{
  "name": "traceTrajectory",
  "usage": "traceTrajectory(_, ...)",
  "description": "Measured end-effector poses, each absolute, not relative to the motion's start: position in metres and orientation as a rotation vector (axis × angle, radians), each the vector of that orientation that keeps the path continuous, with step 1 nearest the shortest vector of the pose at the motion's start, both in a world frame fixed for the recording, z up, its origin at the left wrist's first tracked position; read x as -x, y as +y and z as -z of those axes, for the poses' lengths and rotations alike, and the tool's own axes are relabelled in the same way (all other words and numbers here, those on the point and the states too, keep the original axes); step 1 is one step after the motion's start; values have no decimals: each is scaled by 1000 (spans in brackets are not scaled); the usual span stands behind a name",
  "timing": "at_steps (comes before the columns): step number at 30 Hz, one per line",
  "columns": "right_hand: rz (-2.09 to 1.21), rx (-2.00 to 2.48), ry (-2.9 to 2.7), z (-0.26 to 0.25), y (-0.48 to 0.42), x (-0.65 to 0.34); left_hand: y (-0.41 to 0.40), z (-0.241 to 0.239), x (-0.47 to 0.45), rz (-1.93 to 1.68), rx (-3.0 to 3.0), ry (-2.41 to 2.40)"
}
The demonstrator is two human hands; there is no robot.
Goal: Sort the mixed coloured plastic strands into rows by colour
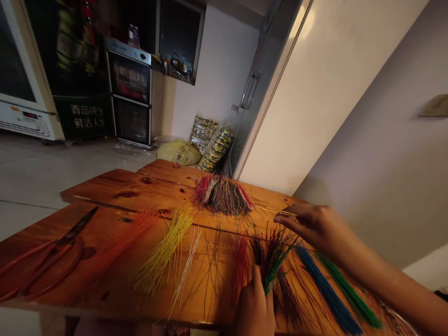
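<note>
My left hand (255, 305), low in the middle, is closed round a mixed bundle of thin wire-like strands (275, 252), dark, red and green, that fan out upward. Above and to the right, my right hand (311, 221) pinches a few thin yellow strands (273, 210), which stretch left toward a heap of mixed strands (224, 195). Sorted bunches lie on the wooden table: orange strands (119, 242), a yellow bunch (166, 252), white strands (189, 266), red strands (241, 256), blue strands (329, 289) and green strands (352, 291).
Large red-handled scissors (52, 256) lie partly open at the table's left. Beyond the wooden table (105, 186) are a yellow bag (178, 153), wrapped camouflage-patterned rolls (217, 149) and a glass-door cabinet (131, 93). A pale wall panel (315, 102) rises along the right side.
</note>
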State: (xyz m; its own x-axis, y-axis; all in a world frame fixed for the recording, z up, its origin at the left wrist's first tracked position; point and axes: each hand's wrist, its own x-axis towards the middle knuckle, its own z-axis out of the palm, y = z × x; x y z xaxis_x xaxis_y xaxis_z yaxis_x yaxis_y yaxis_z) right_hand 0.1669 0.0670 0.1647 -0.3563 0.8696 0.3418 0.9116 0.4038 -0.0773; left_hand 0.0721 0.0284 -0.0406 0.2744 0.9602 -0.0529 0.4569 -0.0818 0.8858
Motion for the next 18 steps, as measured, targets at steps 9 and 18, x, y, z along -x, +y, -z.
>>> traceTrajectory(9,-419,1068,-1264,-221,93,-187,31,25,-64,-724,-1478,1240)
traceTrajectory(18,-1099,1080,-874,-213,131,-202,27,34,-76,-724,-1301,1278)
